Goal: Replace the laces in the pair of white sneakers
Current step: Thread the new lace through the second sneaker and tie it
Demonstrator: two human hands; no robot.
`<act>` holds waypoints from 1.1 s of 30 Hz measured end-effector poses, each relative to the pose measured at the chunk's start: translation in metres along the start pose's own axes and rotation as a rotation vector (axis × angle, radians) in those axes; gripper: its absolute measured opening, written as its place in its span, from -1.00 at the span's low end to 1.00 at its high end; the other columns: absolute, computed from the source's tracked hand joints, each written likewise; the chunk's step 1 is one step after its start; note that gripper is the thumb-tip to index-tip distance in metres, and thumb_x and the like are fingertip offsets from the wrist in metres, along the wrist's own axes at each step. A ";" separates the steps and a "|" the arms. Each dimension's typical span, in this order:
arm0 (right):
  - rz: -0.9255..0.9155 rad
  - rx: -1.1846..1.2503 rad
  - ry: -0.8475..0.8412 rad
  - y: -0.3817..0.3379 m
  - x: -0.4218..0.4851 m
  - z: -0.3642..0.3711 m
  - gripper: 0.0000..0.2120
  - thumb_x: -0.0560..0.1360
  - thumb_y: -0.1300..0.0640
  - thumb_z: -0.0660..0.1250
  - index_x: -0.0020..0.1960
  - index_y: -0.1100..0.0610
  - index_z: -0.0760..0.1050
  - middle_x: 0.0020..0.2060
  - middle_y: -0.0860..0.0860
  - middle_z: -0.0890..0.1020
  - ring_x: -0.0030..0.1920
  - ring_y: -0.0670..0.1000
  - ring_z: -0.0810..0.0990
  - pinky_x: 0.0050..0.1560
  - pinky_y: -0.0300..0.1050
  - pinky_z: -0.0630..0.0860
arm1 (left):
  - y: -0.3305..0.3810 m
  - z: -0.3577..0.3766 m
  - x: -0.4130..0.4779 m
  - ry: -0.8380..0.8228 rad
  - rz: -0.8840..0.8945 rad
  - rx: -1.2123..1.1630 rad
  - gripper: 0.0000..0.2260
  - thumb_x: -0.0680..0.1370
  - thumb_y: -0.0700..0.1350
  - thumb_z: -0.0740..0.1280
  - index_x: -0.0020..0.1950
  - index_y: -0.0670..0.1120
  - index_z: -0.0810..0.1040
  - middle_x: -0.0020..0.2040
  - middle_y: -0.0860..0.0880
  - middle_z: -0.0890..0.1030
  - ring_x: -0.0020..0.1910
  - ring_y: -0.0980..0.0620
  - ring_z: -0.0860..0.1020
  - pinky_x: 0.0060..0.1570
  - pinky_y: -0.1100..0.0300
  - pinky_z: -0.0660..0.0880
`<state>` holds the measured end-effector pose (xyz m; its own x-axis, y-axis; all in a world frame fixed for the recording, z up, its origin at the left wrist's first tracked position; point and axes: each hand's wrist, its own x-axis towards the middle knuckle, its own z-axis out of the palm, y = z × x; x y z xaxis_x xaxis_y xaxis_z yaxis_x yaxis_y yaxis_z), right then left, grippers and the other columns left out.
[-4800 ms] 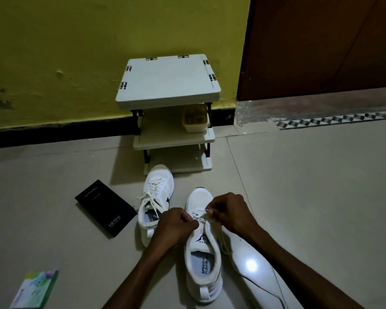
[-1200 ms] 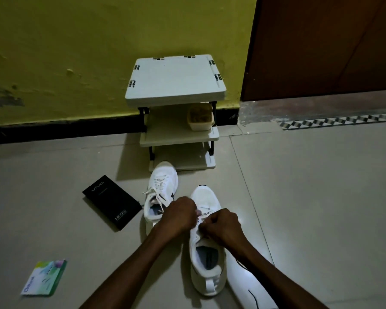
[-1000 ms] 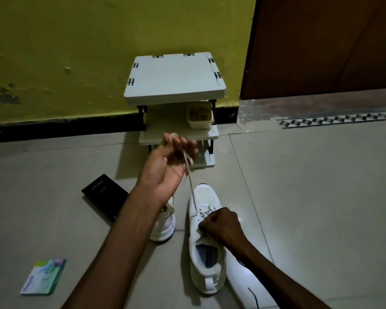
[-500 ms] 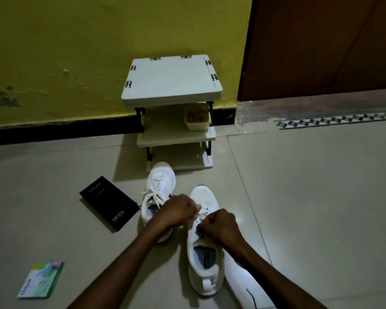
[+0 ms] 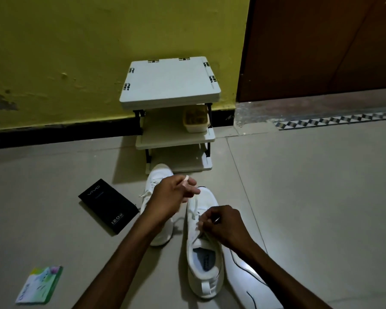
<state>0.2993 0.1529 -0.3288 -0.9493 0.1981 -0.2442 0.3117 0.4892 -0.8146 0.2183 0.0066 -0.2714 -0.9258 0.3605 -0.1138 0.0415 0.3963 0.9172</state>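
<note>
Two white sneakers stand side by side on the floor, toes toward the wall. The right sneaker (image 5: 204, 259) is nearer to me, and a white lace (image 5: 195, 208) runs up from its eyelets. My left hand (image 5: 169, 197) is raised above the left sneaker (image 5: 157, 175) and pinches the lace's end, whose tip shows between the fingers. My right hand (image 5: 223, 226) rests on the right sneaker's eyelet area and pinches the lace there. The left sneaker is laced and partly hidden by my left forearm.
A small white three-tier rack (image 5: 169, 85) stands against the yellow wall, with a tub (image 5: 196, 119) on its middle shelf. A black box (image 5: 108, 205) lies left of the sneakers and a green-white packet (image 5: 39, 285) at the lower left. A brown door (image 5: 321, 47) is at the right.
My left hand has lifted up and away from the right sneaker with the lace end, drawing the lace out. My right hand has stayed on the eyelets.
</note>
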 end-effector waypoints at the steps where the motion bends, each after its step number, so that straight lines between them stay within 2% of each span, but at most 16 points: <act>1: -0.028 0.052 0.023 -0.007 -0.003 -0.003 -0.99 0.42 0.11 0.48 -0.17 0.01 0.68 -0.25 -0.10 0.68 -0.24 -0.14 0.63 -0.13 -0.24 0.59 | 0.005 -0.001 -0.002 -0.034 -0.064 -0.161 -0.75 0.69 -0.13 0.11 0.08 -0.12 0.59 -0.07 -0.02 0.72 -0.03 0.03 0.67 0.01 0.17 0.57; 3: -0.063 0.191 0.037 -0.020 -0.007 -0.007 -0.93 0.43 0.14 0.47 -0.10 0.00 0.68 -0.22 -0.09 0.68 -0.25 -0.11 0.65 -0.20 -0.25 0.59 | 0.007 -0.001 -0.001 -0.088 -0.133 -0.300 -0.73 0.70 -0.12 0.09 0.16 -0.13 0.58 0.02 -0.04 0.71 0.05 0.04 0.66 0.10 0.16 0.55; 5: -0.070 0.309 0.003 -0.032 -0.009 -0.012 -0.90 0.45 0.16 0.46 -0.06 0.01 0.67 -0.21 -0.08 0.68 -0.24 -0.08 0.65 -0.27 -0.30 0.55 | 0.007 -0.001 -0.002 -0.084 -0.150 -0.302 -0.73 0.70 -0.10 0.10 0.18 -0.11 0.58 0.05 -0.02 0.70 0.06 0.05 0.66 0.13 0.16 0.54; 9: -0.040 0.482 -0.036 -0.042 -0.012 -0.013 -0.91 0.46 0.16 0.46 -0.04 0.04 0.67 -0.20 -0.07 0.69 -0.22 -0.07 0.66 -0.26 -0.31 0.53 | 0.004 -0.001 -0.004 -0.056 -0.187 -0.330 -0.74 0.69 -0.10 0.12 0.15 -0.08 0.60 0.06 0.00 0.70 0.06 0.06 0.66 0.10 0.20 0.52; 13: -0.068 0.385 0.044 -0.040 -0.012 -0.007 -0.82 0.37 0.09 0.55 -0.04 -0.02 0.65 -0.23 -0.04 0.69 -0.30 -0.09 0.64 -0.30 -0.28 0.55 | 0.005 0.000 -0.005 -0.065 -0.221 -0.428 -0.74 0.68 -0.13 0.13 0.17 -0.11 0.60 0.10 -0.03 0.69 0.12 -0.02 0.64 0.21 0.05 0.51; 16: -0.140 0.270 0.073 -0.040 -0.006 -0.001 -0.83 0.34 0.05 0.57 -0.10 0.00 0.66 -0.25 -0.07 0.67 -0.32 -0.14 0.60 -0.23 -0.30 0.55 | 0.007 0.002 -0.005 -0.073 -0.243 -0.486 -0.74 0.68 -0.16 0.12 0.18 -0.13 0.59 0.12 -0.03 0.68 0.11 -0.07 0.65 0.14 -0.04 0.57; 18: -0.169 0.219 0.087 -0.040 -0.002 0.002 -0.89 0.36 0.04 0.55 -0.17 0.04 0.66 -0.27 -0.08 0.68 -0.33 -0.13 0.61 -0.24 -0.34 0.51 | 0.009 0.004 -0.005 -0.073 -0.224 -0.470 -0.74 0.69 -0.15 0.12 0.18 -0.13 0.59 0.12 -0.03 0.68 0.08 0.01 0.66 0.00 0.13 0.61; 20: -0.180 0.182 0.103 -0.039 0.000 0.002 -0.89 0.40 0.05 0.52 -0.21 0.08 0.65 -0.30 -0.08 0.68 -0.33 -0.12 0.63 -0.24 -0.32 0.52 | 0.011 0.004 -0.005 -0.051 -0.190 -0.431 -0.74 0.69 -0.16 0.11 0.17 -0.15 0.59 0.11 -0.03 0.68 0.05 0.12 0.65 -0.10 0.29 0.56; 23: -0.136 0.179 0.119 -0.036 0.002 -0.004 -0.90 0.44 0.09 0.48 -0.20 0.10 0.63 -0.33 -0.05 0.68 -0.31 -0.15 0.64 -0.23 -0.32 0.53 | 0.012 0.001 -0.004 0.048 -0.124 -0.311 -0.75 0.68 -0.18 0.13 0.11 -0.19 0.61 0.05 -0.04 0.68 0.01 0.13 0.63 -0.15 0.37 0.52; 26: -0.087 0.226 0.120 -0.033 0.003 -0.014 -0.89 0.49 0.10 0.43 -0.19 0.10 0.62 -0.36 -0.03 0.69 -0.35 -0.14 0.63 -0.31 -0.35 0.47 | 0.007 -0.003 -0.003 0.119 -0.089 -0.190 -0.77 0.66 -0.17 0.18 0.05 -0.20 0.62 0.02 -0.08 0.65 0.02 0.02 0.59 0.00 0.21 0.53; 28: -0.069 0.238 0.124 -0.032 0.003 -0.021 -0.88 0.51 0.10 0.40 -0.19 0.10 0.62 -0.37 -0.02 0.68 -0.40 -0.15 0.59 -0.33 -0.32 0.47 | 0.005 -0.007 -0.002 0.091 -0.110 -0.161 -0.77 0.66 -0.17 0.18 0.02 -0.18 0.62 0.00 -0.09 0.63 0.02 -0.02 0.57 0.06 0.14 0.51; 30: -0.058 0.211 0.122 -0.030 0.004 -0.025 -0.88 0.52 0.10 0.39 -0.18 0.09 0.63 -0.35 -0.01 0.68 -0.42 -0.18 0.57 -0.30 -0.28 0.50 | 0.003 -0.011 -0.001 0.007 -0.141 -0.180 -0.76 0.67 -0.14 0.17 -0.03 -0.13 0.61 0.00 -0.08 0.62 0.02 -0.01 0.55 0.04 0.15 0.50; 32: -0.046 0.194 0.109 -0.028 0.004 -0.028 -0.91 0.51 0.15 0.39 -0.16 0.08 0.64 -0.33 -0.01 0.67 -0.40 -0.17 0.58 -0.25 -0.21 0.54 | 0.002 -0.014 0.000 -0.069 -0.180 -0.206 -0.71 0.67 -0.03 0.15 -0.10 -0.08 0.60 0.01 -0.09 0.63 0.01 -0.02 0.55 0.02 0.13 0.49; 33: -0.043 0.197 0.105 -0.026 0.004 -0.029 -0.90 0.51 0.18 0.38 -0.15 0.07 0.65 -0.32 -0.01 0.67 -0.39 -0.15 0.60 -0.22 -0.17 0.56 | -0.001 -0.015 0.002 -0.059 -0.184 -0.124 -0.66 0.67 0.06 0.14 -0.13 -0.05 0.60 0.00 -0.09 0.64 -0.01 -0.05 0.56 0.02 0.08 0.50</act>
<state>0.2885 0.1656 -0.2928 -0.9486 0.2733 -0.1597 0.2476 0.3262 -0.9123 0.2110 -0.0061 -0.2663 -0.8896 0.3422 -0.3025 -0.1758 0.3549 0.9182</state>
